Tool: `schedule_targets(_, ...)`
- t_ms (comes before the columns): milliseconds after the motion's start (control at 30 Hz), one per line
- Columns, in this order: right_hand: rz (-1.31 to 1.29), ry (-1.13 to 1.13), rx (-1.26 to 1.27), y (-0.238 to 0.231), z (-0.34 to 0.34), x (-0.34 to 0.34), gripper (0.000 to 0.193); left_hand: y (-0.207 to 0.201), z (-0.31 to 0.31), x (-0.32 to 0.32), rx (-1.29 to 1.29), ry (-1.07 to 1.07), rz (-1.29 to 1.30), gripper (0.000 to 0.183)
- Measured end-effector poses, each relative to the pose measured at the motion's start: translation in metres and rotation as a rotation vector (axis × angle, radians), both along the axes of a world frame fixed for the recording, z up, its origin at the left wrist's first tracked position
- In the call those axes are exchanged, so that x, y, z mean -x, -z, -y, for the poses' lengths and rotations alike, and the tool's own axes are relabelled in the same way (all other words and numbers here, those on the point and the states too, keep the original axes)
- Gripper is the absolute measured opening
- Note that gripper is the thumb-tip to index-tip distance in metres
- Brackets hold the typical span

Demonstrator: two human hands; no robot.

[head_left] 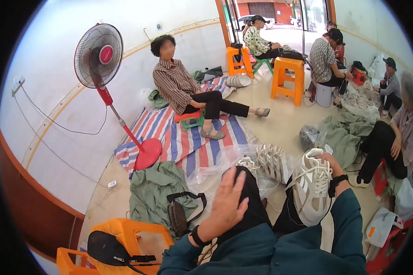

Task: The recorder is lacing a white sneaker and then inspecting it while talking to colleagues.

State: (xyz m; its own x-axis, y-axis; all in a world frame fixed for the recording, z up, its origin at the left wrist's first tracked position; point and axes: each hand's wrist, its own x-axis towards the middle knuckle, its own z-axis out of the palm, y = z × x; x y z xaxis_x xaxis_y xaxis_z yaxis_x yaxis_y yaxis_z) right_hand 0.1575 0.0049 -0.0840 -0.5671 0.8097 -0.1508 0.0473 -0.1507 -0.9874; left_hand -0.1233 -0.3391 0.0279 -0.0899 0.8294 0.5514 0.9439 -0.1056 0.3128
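A cream and white lace-up sneaker (309,195) rests on my right thigh, its toe toward me and its heel opening away. My right hand (332,164) grips it by the collar at the heel, with part of the fingers hidden behind the shoe. Loose lace ends hang at its side. Over my left knee, my left hand (227,199) is raised with its fingers stretched out and holds nothing. Just past my knees, another pale sneaker (247,164) and a bundle of nested pale shoe pieces (270,160) lie on clear plastic sheeting (206,173).
On my left stand orange stools (119,229) bearing a black bag (106,248); a brown shoulder bag (178,217) lies on green cloth (151,192). Beyond is a red pedestal fan (149,153) on a striped sheet (183,149). Several people sit around the room.
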Motion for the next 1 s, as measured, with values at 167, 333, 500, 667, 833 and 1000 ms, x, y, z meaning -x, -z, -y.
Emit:
schedule_targets(167,-0.120,-0.035,-0.070,-0.036,0.031,0.003,0.022,-0.055,0.016,0.016,-1.256,-0.161,0.275,0.084)
schedule_targets(333,0.118,-0.051,-0.167,-0.006,-0.004,-0.007,0.021,-0.062,-0.005,0.024,-1.091,-0.059,-0.315,0.083)
schedule_targets(500,-0.015,-0.032,0.031,-0.009,0.005,-0.001,0.031,-0.066,-0.015,0.021,-0.979,-0.146,0.028,0.078)
schedule_targets(667,-0.093,0.000,0.096,0.013,-0.009,-0.007,0.031,-0.080,-0.031,0.023,-1.010,0.037,-0.592,0.078)
schedule_targets(833,-0.090,-0.012,0.109,0.010,-0.005,-0.011,0.030,-0.103,-0.057,0.005,-1.057,-0.006,-0.148,0.072)
schedule_targets(1000,-0.082,-0.023,0.087,0.010,-0.007,-0.001,0.032,-0.135,-0.047,0.004,-1.180,-0.124,-0.057,0.070)
